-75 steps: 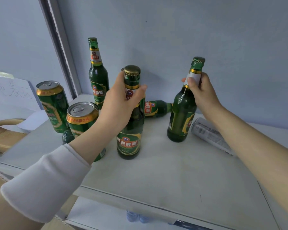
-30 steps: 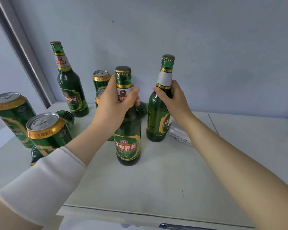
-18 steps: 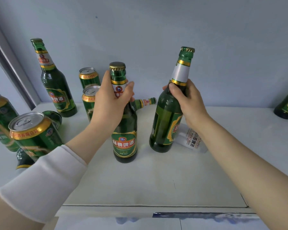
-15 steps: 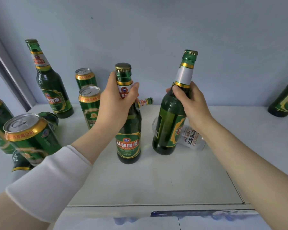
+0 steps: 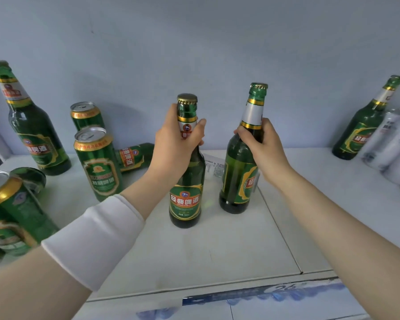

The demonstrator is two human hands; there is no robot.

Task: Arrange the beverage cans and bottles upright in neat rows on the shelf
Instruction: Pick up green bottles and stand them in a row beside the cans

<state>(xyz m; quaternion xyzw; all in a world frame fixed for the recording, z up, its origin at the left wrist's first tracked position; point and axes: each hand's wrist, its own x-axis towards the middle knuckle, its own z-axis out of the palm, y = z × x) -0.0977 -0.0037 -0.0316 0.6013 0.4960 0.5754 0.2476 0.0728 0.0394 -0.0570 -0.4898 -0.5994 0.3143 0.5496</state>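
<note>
Gripping front bottle (image 5: 185,204) neck with left hand (image 5: 174,148), white-necked bottle (image 5: 237,176) at 3 o'clock with right hand (image 5: 262,148); open shelf (image 5: 217,255) toward 6 o'clock.

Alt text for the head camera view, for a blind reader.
The left hand grips the left bottle by its neck, the right hand the right bottle, both standing on a white shelf. Green cans stand left of them.

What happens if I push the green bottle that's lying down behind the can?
The lying bottle would probably roll, since its round side rests on the shelf. It looks like glass, so likely hard, heavy and breakable. The upright can near it might stop it.
</note>
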